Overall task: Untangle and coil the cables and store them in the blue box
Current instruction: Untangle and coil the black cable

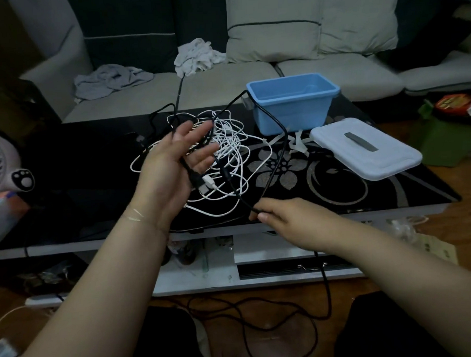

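Dim living room, grey sofa point(251, 77) behind w/ crumpled cloths on the seat. Black glass bench point(364, 189) w/ flower pattern carries the gear. Tangle of white cables point(229, 149) lies mid-bench, black cable point(277, 138) looped thru it & draped over the blue box point(293, 103) rim. Box sits at the far edge, upright, lid off; white lid point(365, 148) lies flat just beside it on the right. Left hand point(174, 164) raised above the tangle, palm up, fingers spread, black cable strand running across the palm, USB plugs hanging below it. Right hand point(287, 222) near the front edge, thumb & fingers pinching the black cable, which trails down to the floor in loose loops.
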Demonstrator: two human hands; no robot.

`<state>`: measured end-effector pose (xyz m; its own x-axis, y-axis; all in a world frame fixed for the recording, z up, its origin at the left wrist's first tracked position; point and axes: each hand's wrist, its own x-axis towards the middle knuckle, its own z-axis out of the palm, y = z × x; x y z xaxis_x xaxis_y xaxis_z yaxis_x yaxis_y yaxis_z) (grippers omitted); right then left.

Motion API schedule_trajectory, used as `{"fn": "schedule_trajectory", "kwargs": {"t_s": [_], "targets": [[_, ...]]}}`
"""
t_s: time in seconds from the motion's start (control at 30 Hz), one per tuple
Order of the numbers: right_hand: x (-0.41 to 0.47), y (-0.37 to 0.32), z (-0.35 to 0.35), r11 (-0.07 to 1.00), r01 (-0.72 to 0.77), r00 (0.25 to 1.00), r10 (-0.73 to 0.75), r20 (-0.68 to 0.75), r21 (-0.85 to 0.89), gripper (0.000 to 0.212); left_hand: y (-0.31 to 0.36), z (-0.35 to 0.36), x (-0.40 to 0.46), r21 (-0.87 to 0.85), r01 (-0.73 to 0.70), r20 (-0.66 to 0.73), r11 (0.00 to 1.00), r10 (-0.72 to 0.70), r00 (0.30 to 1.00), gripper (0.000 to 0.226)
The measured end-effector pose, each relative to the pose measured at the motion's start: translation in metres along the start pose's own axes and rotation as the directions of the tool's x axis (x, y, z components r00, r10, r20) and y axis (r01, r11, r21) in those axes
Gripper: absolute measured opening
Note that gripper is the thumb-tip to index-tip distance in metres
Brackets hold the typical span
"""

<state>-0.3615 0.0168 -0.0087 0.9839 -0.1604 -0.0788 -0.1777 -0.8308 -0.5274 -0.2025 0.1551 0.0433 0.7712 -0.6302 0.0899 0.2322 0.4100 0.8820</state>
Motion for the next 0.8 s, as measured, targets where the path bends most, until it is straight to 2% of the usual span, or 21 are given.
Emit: {"fn": "schedule_trajectory", "kwargs": {"t_s": [0.1, 0.2, 0.3, 0.47, 0.57, 0.67, 0.73, 0.8], "targets": [[-0.002, -0.006, 0.004, 0.984, 0.070, 0.997, -0.074, -0.020, -0.166, 0.026, -0.006, 0.004, -0.006, 0.222, -0.056, 0.142, 0.973, 0.025, 0.990, 0.029], [-0.002, -0.009, 0.005, 0.939, 0.168, 0.979, -0.195, -0.064, -0.302, 0.029, -0.013, 0.004, -0.008, 0.465, -0.138, 0.259, 0.874, 0.015, 0.966, 0.036], [-0.003, -0.012, 0.002, 0.889, 0.250, 0.945, -0.311, -0.104, -0.384, 0.033, -0.019, 0.005, -0.012, 0.593, -0.170, 0.340, 0.787, -0.053, 0.939, 0.041], [-0.004, -0.018, -0.005, 0.894, 0.288, 0.889, -0.383, -0.251, -0.344, 0.030, -0.026, 0.014, -0.021, 0.719, -0.174, 0.407, 0.673, -0.205, 0.890, 0.038], [-0.002, -0.017, -0.006, 0.879, 0.293, 0.807, -0.438, -0.396, -0.376, 0.032, -0.030, 0.017, -0.025, 0.774, -0.217, 0.404, 0.595, -0.200, 0.892, 0.032], [0.001, -0.013, -0.009, 0.886, 0.215, 0.745, -0.420, -0.518, -0.410, 0.041, -0.031, 0.021, -0.027, 0.801, -0.259, 0.414, 0.539, -0.187, 0.891, 0.032], [0.002, -0.010, -0.014, 0.896, 0.148, 0.714, -0.389, -0.582, -0.418, 0.048, -0.032, 0.026, -0.030, 0.783, -0.246, 0.420, 0.571, -0.195, 0.886, 0.042], [0.003, -0.009, -0.021, 0.931, 0.097, 0.742, -0.303, -0.598, -0.352, 0.049, -0.033, 0.030, -0.031, 0.739, -0.155, 0.394, 0.656, -0.234, 0.889, 0.048]]}}
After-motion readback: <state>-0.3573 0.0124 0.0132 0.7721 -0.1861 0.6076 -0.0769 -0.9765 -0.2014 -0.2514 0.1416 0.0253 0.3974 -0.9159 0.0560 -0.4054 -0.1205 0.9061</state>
